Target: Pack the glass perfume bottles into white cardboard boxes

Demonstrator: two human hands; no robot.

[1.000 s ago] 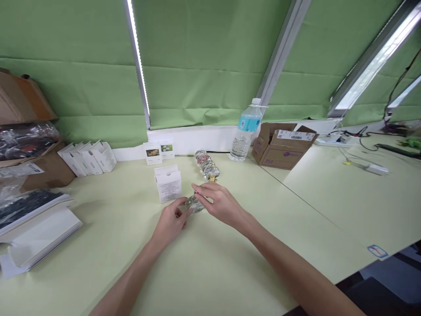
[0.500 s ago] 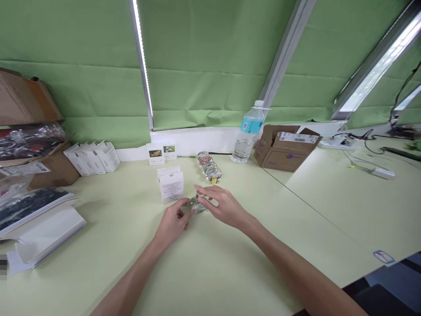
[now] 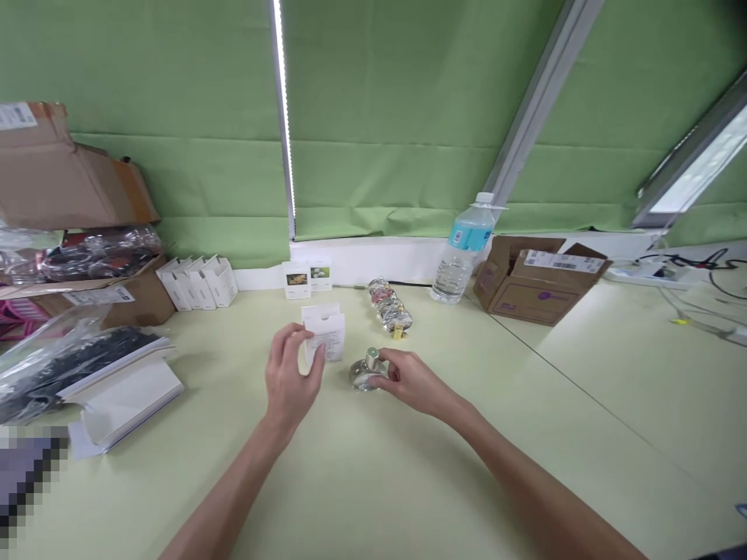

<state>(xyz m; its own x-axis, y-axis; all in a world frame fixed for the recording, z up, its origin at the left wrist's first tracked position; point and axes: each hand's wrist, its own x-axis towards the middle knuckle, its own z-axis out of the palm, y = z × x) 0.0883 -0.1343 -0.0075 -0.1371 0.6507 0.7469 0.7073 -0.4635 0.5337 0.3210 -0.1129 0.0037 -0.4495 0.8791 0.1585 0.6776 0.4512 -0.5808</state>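
Note:
A small round glass perfume bottle (image 3: pixel 362 375) with a shiny metallic cap (image 3: pixel 372 356) stands upright on the table. My right hand (image 3: pixel 412 379) grips its right side between thumb and fingers. My left hand (image 3: pixel 290 369) is open, thumb and fingers apart, at the left front of a small white box (image 3: pixel 328 336) with printed text and a raised top flap. Whether the fingertips touch the box I cannot tell. Just behind the bottle lies a row of similar glass bottles (image 3: pixel 390 305) with a gold cap at its near end.
Two small picture cards (image 3: pixel 297 278) and several white boxes (image 3: pixel 198 281) stand along the back. A water bottle (image 3: pixel 464 253) and an open cardboard box (image 3: pixel 537 281) are at back right. Cartons (image 3: pixel 87 183), plastic-wrapped goods and an opened white carton (image 3: pixel 131 397) crowd the left.
My left hand has let go of the perfume bottle and moved left to the white box. My right hand has shifted from the cap to the bottle's side. The view has turned slightly left.

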